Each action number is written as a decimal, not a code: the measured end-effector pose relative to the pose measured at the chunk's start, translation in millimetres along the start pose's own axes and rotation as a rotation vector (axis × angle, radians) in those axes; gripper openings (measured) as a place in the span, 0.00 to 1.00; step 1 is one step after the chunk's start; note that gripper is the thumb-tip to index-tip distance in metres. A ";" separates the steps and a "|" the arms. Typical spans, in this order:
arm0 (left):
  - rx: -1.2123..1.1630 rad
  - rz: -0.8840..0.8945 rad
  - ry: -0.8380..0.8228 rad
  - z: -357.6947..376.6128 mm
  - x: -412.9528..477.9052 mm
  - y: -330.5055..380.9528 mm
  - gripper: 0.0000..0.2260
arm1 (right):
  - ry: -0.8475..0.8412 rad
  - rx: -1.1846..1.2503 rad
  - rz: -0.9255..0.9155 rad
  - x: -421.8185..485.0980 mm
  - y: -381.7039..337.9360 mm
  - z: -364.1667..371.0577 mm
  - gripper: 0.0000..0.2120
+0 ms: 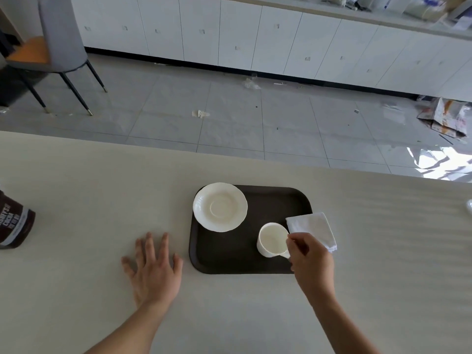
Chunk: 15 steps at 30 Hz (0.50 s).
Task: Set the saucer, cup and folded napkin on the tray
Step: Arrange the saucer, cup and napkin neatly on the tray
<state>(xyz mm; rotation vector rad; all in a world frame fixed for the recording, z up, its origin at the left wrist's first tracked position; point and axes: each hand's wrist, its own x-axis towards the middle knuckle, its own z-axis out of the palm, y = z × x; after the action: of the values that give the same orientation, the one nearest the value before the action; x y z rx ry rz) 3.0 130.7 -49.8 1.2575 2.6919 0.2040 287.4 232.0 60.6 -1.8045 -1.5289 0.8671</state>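
Observation:
A dark brown tray (270,200) lies on the pale table. The white saucer (220,206) rests on its far left corner, slightly over the edge. The empty white cup (272,240) is over the tray's near right part, tilted a little, and my right hand (313,261) grips it at the handle side. A folded white napkin (313,227) lies at the tray's right edge, half on the tray and half on the table, partly behind my right hand. My left hand (153,269) lies flat on the table left of the tray, fingers spread, holding nothing.
A brown cocoa container (14,223) stands at the table's left edge. A small white object (469,206) shows at the right border. Beyond the table's far edge are a tiled floor with scraps, a grey chair (51,39) and white cabinets.

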 end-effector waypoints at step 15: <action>-0.009 0.021 0.028 12.7 3.8 -7.3 0.27 | -0.197 -0.336 -0.107 11.3 38.7 -6.5 0.06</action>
<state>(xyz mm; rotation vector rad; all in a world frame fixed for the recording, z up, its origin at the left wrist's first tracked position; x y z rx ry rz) -2.2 129.7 -63.9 1.2903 2.6989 0.2374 316.7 237.3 32.6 -1.8887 -1.9768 0.7908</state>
